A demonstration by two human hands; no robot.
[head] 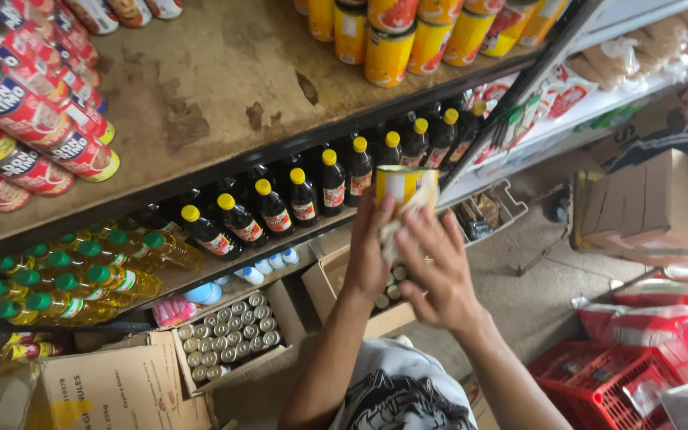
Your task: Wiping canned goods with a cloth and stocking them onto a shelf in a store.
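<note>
1. Holding a yellow can point(404, 188) up in front of the shelf; left hand point(369, 253) wrapped around its lower left side, fingers closed on it.
2. Pressing a pale cloth point(408, 219) against the can's right side with right hand point(442, 273); fingers spread and curled, thumb side hidden, grip on the cloth firm enough to keep it in place.
3. Can upright, just below the front edge of the wooden shelf point(216, 87), level with the row of dark bottles point(304, 199) with yellow caps.
4. Stacked at the back right corner of the wooden shelf: more yellow cans point(392, 48). Lying along its left edge: red cans point(25, 119).
5. Standing at the left end of the lower shelf: green-capped oil bottles point(81, 279).
6. Sitting on the floor below: open cardboard box point(228, 334) of small tins, near the left forearm. Red crate point(607, 382) at the lower right.
</note>
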